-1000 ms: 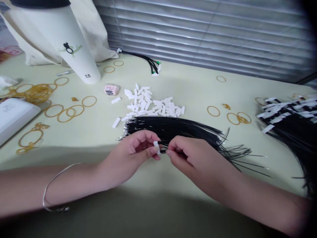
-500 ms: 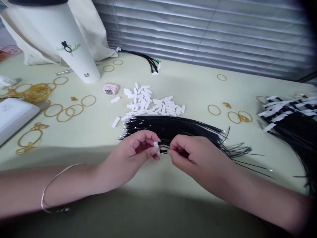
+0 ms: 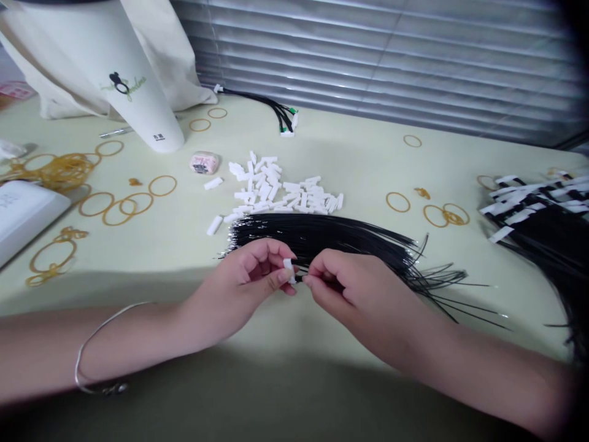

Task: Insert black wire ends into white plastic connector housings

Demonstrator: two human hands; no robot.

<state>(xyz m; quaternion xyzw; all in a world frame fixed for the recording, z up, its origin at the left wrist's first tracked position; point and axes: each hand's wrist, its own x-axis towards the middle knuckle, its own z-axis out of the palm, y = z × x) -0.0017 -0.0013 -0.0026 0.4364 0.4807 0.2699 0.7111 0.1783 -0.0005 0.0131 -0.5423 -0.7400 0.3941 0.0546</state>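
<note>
Hands meet just above the counter (image 3: 368, 172): left hand (image 3: 251, 279) pinches a white connector (image 3: 289, 270), right hand (image 3: 356, 288) pinches a black wire (image 3: 299, 278) at it. Behind lie the black wire bundle (image 3: 340, 236) and the pile of white connectors (image 3: 280, 193).

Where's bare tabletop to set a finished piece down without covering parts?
Bare tabletop lies between the white connector pile and the rubber bands, reaching back toward the blinds. The left side, by the cup, is littered with bands. The black wires crowd the hands' front.
</note>
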